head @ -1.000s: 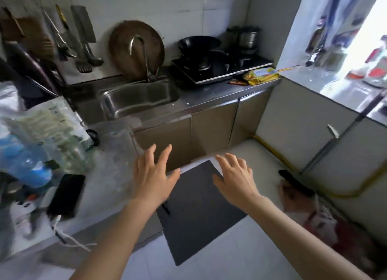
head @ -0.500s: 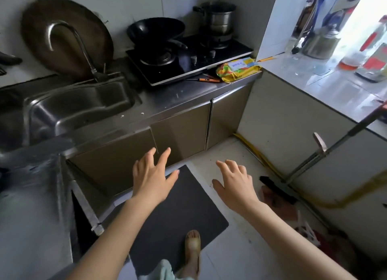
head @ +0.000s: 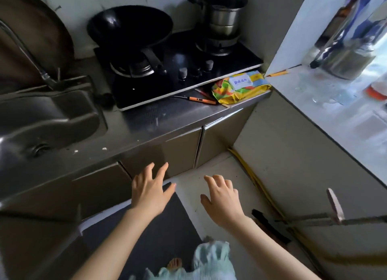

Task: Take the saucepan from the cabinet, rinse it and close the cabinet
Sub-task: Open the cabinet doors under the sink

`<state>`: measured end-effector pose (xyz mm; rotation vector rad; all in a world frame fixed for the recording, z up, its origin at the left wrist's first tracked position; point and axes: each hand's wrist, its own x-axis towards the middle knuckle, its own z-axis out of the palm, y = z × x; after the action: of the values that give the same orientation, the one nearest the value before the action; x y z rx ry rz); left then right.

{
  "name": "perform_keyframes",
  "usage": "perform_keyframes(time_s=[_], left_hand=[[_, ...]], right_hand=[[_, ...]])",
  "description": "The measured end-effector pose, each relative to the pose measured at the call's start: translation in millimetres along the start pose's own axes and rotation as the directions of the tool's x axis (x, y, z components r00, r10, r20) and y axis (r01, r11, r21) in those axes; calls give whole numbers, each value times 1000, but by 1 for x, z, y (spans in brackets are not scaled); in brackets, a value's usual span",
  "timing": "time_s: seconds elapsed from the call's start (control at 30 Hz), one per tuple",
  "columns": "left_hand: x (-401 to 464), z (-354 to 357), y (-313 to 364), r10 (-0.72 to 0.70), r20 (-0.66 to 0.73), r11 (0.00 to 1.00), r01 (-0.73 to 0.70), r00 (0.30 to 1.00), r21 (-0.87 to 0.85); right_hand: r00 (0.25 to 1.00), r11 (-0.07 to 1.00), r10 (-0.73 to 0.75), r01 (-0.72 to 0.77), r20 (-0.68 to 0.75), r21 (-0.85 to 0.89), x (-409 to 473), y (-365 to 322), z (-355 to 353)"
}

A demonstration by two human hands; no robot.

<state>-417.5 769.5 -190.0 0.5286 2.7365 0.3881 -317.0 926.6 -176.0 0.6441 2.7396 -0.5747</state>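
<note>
Both hands are held out, palms down, in front of the steel base cabinet. Left hand is spread, fingers splayed, nothing gripped; its fingertips overlap the lower edge of a cabinet door, contact cannot be confirmed. Right hand is loosely curled, fingers apart, empty, seen above the pale floor tile just beside the dark floor mat. All cabinet doors in view are shut; no saucepan is seen out of the cabinet, so its location cannot be told. Counter layout: steel sink at left with the faucet arched above it, a round dark board leaned against the wall behind. A two-burner gas hob is set to the right of the sink; a black wok is seated on the left burner, a stacked steel pot on the right burner. A yellow packet and an orange-handled tool are lying at the hob's front right corner, touching or nearly so. A yellow hose is run along the floor by the right wall. A bare foot is visible on the mat.
</note>
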Motion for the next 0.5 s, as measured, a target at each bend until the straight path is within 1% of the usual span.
perform_keyframes(time_s=[0.1,0.2,0.27,0.33,0.37,0.43,0.5], left_hand=[[38,6,-6,-152,8,987,152,988,-45],[71,13,-11,-334,-22,937,329,942,-117],[86,18,-15,-467,-24,873,456,884,-174],[95,23,-17,-560,2,804,545,828,-237],[100,26,-20,-611,14,761,592,792,-265],[109,30,-30,-683,3,697,652,731,-300],[118,34,-45,-739,-23,637,687,673,-349]], right_hand=[[990,991,-124,127,60,-51,65,-2,-6],[953,955,-258,277,157,-108,128,-8,-10],[909,919,-335,373,247,-129,165,-16,-11],[873,891,-370,430,318,-145,189,-24,-13],[842,863,-403,480,358,-159,202,-31,-11],[789,811,-452,558,415,-178,223,-44,-5],[751,775,-484,606,450,-178,241,-57,6]])
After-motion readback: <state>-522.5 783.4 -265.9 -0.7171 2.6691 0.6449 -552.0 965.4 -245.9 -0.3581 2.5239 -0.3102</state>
